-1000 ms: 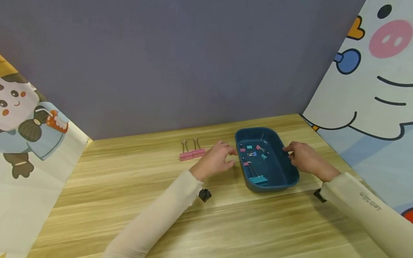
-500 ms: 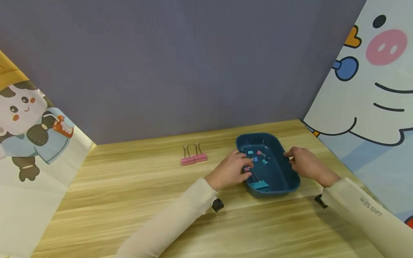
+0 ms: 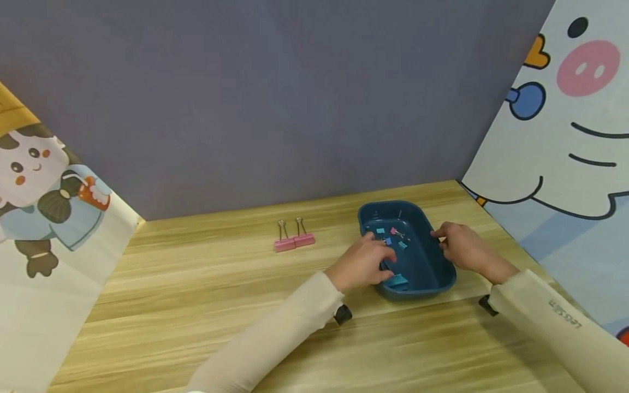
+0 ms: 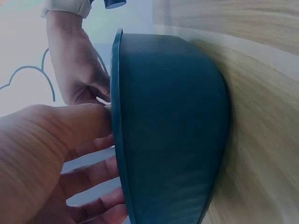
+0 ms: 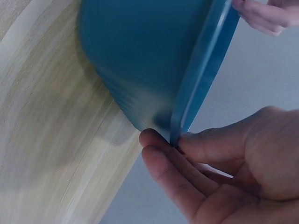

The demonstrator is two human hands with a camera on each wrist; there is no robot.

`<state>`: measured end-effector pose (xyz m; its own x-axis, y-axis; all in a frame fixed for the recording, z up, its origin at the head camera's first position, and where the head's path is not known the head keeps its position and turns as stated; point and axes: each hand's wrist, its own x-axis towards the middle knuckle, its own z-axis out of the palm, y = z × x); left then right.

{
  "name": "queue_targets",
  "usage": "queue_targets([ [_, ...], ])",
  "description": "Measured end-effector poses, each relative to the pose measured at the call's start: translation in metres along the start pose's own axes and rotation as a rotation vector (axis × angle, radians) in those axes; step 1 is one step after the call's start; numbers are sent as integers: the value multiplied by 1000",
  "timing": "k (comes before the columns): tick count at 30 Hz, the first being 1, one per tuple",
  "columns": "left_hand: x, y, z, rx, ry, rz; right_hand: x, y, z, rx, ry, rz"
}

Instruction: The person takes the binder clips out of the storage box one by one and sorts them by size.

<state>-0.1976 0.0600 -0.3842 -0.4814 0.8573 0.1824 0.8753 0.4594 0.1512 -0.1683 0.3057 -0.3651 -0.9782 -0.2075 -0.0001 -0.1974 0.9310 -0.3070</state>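
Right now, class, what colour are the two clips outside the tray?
Pink clips, clearest in the head view.

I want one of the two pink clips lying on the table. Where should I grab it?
Pinch the wire handles from above. On each of the pink clips they stick out toward the wall, clear of the table, while the bodies sit side by side.
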Motion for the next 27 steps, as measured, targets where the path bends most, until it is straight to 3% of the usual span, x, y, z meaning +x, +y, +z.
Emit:
queue_targets([
  [8,11,7,2,104,-28,-32,3,0,-5,-9,11,-6],
  [17,24,9,6,25,-113,-86,3,-2,-6,-22,3,-1],
  [27,34,14,15,37,-228,-147,3,0,-4,-31,-27,16],
])
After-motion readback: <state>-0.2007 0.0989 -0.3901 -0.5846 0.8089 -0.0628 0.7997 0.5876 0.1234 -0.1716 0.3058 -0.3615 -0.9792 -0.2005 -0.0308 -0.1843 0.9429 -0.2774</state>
